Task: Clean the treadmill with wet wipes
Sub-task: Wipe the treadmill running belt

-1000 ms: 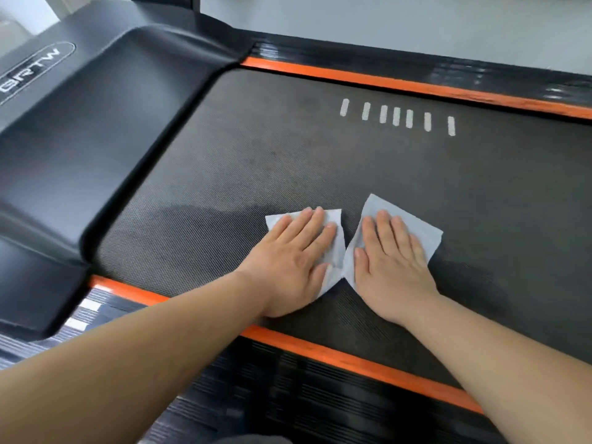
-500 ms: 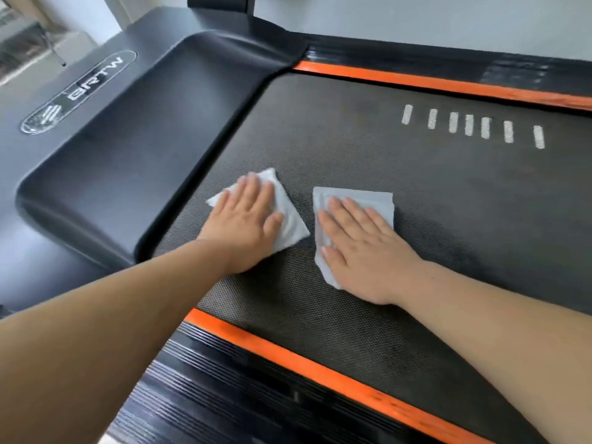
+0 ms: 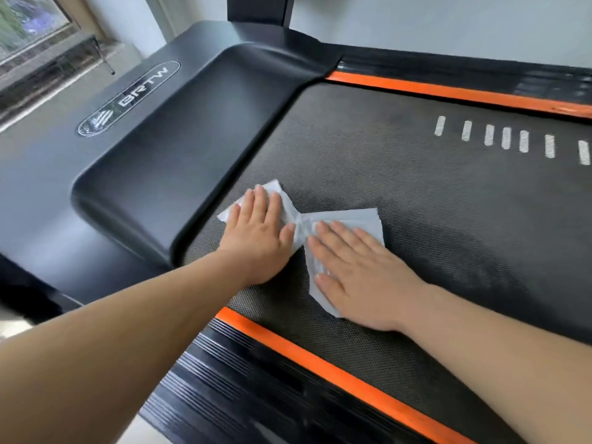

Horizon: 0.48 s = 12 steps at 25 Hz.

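Note:
The treadmill's dark textured belt (image 3: 416, 193) fills the middle of the view. Two white wet wipes lie on it side by side, their inner corners touching. My left hand (image 3: 259, 238) presses flat on the left wipe (image 3: 275, 190), close to the motor cover's edge. My right hand (image 3: 355, 274) presses flat on the right wipe (image 3: 358, 219), fingers straight and spread. A darker damp patch shows on the belt to the right of my hands.
The black motor cover (image 3: 166, 161) with a BRTW logo (image 3: 128, 99) rises left of the belt. Orange strips run along the near side rail (image 3: 320, 360) and the far rail (image 3: 448, 91). White dashes (image 3: 512, 141) mark the belt. A window (image 3: 28, 24) is far left.
Both hands have slid the wipes left along the belt toward the motor cover. The wipes, apart half a second ago, now touch at their inner corners.

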{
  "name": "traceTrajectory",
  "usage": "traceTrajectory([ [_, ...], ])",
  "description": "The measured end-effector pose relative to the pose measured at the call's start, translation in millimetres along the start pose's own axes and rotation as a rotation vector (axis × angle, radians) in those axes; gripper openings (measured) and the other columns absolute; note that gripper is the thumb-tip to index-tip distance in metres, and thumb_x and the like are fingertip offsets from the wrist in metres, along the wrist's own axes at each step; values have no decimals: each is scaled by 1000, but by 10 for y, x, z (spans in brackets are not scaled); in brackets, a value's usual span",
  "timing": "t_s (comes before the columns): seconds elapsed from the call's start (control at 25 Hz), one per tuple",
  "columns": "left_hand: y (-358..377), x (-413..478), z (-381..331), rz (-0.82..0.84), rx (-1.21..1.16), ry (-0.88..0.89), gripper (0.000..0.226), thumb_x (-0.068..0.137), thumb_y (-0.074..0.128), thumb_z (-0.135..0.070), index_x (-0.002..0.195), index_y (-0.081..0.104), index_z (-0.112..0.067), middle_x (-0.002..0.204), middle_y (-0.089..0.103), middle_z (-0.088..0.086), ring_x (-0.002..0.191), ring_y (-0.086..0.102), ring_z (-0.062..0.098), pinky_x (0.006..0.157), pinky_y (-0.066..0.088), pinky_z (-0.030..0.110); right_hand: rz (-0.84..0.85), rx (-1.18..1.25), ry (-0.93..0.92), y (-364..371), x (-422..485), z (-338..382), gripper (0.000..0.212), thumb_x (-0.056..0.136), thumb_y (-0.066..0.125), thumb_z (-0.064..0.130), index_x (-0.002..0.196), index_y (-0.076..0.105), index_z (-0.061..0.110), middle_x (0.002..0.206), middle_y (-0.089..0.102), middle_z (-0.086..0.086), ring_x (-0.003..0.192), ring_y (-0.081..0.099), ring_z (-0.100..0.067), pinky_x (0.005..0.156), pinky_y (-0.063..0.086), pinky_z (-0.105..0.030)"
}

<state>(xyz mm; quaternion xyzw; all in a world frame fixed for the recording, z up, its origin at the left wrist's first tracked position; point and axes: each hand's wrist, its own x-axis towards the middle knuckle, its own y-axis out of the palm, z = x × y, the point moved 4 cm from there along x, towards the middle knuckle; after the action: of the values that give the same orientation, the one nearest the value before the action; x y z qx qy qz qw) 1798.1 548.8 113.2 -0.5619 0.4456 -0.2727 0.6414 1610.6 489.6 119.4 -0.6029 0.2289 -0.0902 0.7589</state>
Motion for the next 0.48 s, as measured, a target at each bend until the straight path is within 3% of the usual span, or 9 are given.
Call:
traceTrajectory([
  [0.08,82,-247,-80,-5,60,159,76,101,3,-61,164,-12,-20,170,-23,7,156,-25,23,128,-11,44,5,17,173,-30,-20,-287,66,104,4,52,161,-14,26,166,-28,6,151,-29,-11,124,-17,-38],
  [0.16,84,-326,113,39,62,170,78,99,3,-66,163,-13,-24,169,-24,4,155,-26,21,128,-12,42,25,29,368,-47,-93,-586,67,104,4,50,162,-14,23,167,-28,1,153,-27,-15,125,-14,-40],
  [0.28,18,-220,429,15,-11,-164,78,102,10,-61,165,-8,-19,171,-18,11,157,-20,26,128,-9,44,15,61,511,-17,-184,-682,69,102,1,49,162,-14,19,167,-27,-4,154,-25,-21,126,-10,-45],
  [0.36,67,-256,192,1,-2,-165,78,101,5,-59,164,-7,-15,171,-17,16,157,-19,31,128,-8,48,0,69,426,41,-228,-462,70,100,-3,47,161,-16,17,167,-27,-6,154,-26,-23,126,-11,-46],
  [0.48,173,-540,-285,-3,49,168,87,91,-6,-65,164,-10,-19,170,-22,11,156,-25,27,127,-12,45,-39,23,47,144,-324,34,74,98,4,50,163,7,14,170,-9,-6,157,-13,-23,125,-5,-46],
])
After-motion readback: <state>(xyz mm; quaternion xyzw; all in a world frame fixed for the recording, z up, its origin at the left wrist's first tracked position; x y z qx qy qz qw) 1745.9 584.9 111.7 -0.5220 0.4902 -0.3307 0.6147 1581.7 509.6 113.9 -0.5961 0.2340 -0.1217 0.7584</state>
